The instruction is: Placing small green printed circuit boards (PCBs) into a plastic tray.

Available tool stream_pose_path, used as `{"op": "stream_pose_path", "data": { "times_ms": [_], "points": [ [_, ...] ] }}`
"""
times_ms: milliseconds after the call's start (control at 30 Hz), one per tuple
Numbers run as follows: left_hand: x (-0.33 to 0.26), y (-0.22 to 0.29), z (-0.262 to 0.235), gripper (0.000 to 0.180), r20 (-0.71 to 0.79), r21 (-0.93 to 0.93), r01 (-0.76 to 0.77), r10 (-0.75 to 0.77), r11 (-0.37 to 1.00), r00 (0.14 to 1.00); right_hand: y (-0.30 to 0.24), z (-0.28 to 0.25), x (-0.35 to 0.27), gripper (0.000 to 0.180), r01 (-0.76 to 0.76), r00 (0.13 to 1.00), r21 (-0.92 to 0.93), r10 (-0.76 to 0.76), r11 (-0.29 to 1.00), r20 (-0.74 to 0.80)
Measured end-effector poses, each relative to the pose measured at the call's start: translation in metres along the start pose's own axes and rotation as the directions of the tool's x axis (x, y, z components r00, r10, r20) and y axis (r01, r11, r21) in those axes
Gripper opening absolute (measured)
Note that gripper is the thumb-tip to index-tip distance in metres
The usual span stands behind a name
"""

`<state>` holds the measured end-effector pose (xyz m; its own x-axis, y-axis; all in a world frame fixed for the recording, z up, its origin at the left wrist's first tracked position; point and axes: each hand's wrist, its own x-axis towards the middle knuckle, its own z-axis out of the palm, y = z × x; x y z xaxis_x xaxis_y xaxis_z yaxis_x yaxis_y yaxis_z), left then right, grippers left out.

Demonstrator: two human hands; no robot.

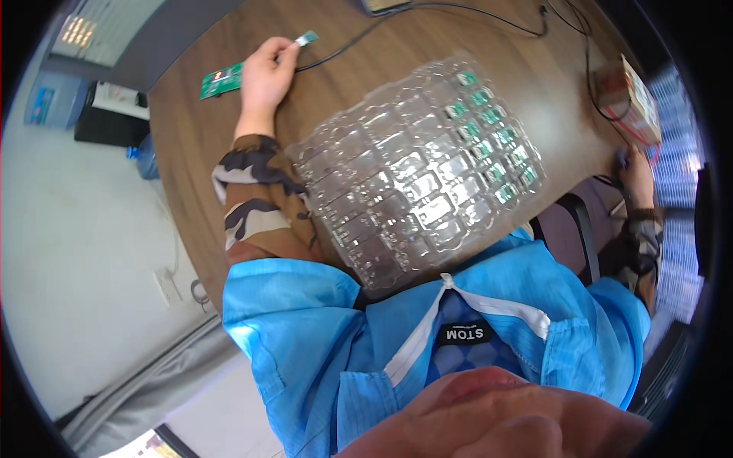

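My left hand is at the far left of the table, its thumb and fingers pinched on a small green circuit board with a white part. Beside that hand lies a larger green circuit board with a small lit display, partly behind the hand. A clear plastic blister tray covers the table's middle. Small green boards fill pockets along its right side. My right hand is low at the table's right edge, fingers curled by a small dark thing I cannot make out.
A cardboard box stands at the right, just beyond my right hand. A black cable runs across the far side of the table; more cables hang near the box. A chair armrest is at the near right.
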<state>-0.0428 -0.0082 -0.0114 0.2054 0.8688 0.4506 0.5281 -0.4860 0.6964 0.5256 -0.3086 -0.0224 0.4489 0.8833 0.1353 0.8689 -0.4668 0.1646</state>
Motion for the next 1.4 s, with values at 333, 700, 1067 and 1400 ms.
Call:
{"op": "stream_pose_path", "data": {
  "times_ms": [333, 700, 1067, 1400],
  "points": [
    [-0.001, -0.012, -0.003, 0.015, -0.04, 0.029, -0.025, 0.026, 0.999, 0.999, -0.171, -0.146, 0.027, 0.011, 0.429, 0.902, 0.227, -0.399, 0.874, -0.167],
    [0.004, 0.002, 0.002, 0.015, -0.008, 0.023, -0.006, 0.006, 1.0, 1.0, -0.476, -0.104, 0.111, 0.024, 0.842, 0.514, 0.448, -0.7, 0.3, -0.495],
    [0.005, -0.006, -0.002, 0.017, 0.027, 0.02, 0.054, -0.055, 0.998, 0.998, -0.507, -0.119, 0.121, 0.026, 0.766, 0.642, 0.148, -0.753, 0.625, -0.144],
    [0.005, 0.004, -0.003, 0.016, 0.092, 0.044, 0.033, -0.036, 0.999, 0.995, -0.387, -0.144, 0.096, 0.012, 0.88, 0.469, 0.188, -0.741, 0.436, -0.481]
  ]
}}
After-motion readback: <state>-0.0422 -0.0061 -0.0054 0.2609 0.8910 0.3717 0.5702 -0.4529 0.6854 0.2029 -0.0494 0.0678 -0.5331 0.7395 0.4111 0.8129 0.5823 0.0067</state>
